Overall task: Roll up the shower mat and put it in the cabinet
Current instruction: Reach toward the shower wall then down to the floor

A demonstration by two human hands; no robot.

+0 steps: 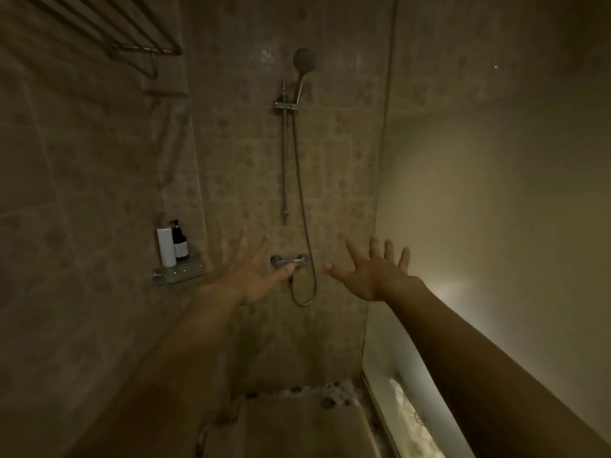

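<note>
Dim brownish light overall. Wall tiles (231, 160) beige-tan with a faded darker blotchy motif. Beside the silver mixer valve (291, 261): white bottle (166, 246) and dark brown pump bottle (179, 241) with pale label on the left, chrome hose (302, 193) above. Shower head (304, 61) grey. Below the valve, shower mat (297, 428) plain tan-beige, edged by pebbles (317, 393) mixed white and dark.

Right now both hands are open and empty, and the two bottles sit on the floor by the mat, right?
Not quite. The head view shows the bottles standing on a small shelf on the wall, not the floor. The left hand and right hand are open and empty.
</note>
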